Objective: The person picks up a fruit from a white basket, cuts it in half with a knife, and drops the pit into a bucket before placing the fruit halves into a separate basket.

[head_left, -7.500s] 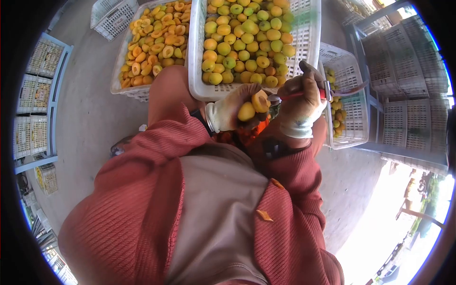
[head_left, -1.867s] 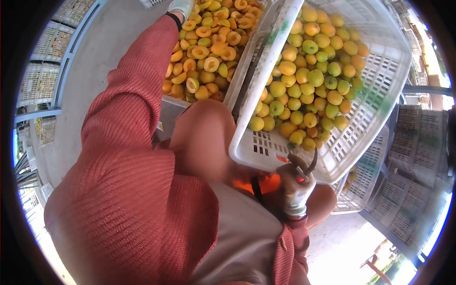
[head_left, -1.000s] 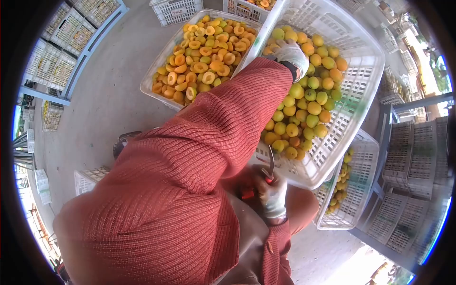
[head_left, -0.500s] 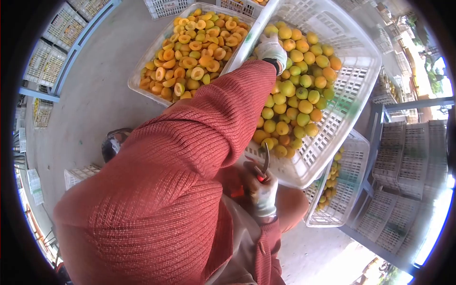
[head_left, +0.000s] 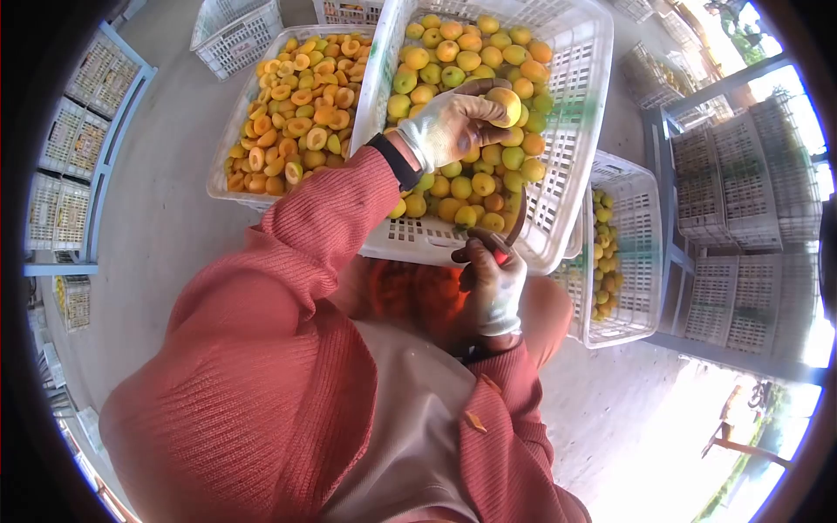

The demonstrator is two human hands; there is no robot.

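My left hand [head_left: 458, 126], in a stained white glove, grips a yellow apricot [head_left: 504, 107] between thumb and fingers above the large white crate [head_left: 558, 209]. Whole yellow, orange and greenish apricots [head_left: 466, 61] fill much of that crate. Closed around a small knife with a curved blade [head_left: 520, 218] and a bit of red on its handle, my right hand [head_left: 495, 288] is gloved too and sits at the crate's near edge. The blade points up, apart from the held apricot. To the left, a shallower white crate [head_left: 222, 174] holds halved apricots [head_left: 301, 113].
A lower white crate [head_left: 641, 253] with more fruit stands at the right. Stacked crates [head_left: 724, 183] rest on a blue metal rack [head_left: 656, 166] farther right, and another blue rack [head_left: 109, 166] carries crates at the left. Behind the halves stands a white crate [head_left: 231, 35].
My left hand has come back from the far left of the pile and now holds an apricot. The right hand still has the knife. The view has shifted, moving the crates leftward.
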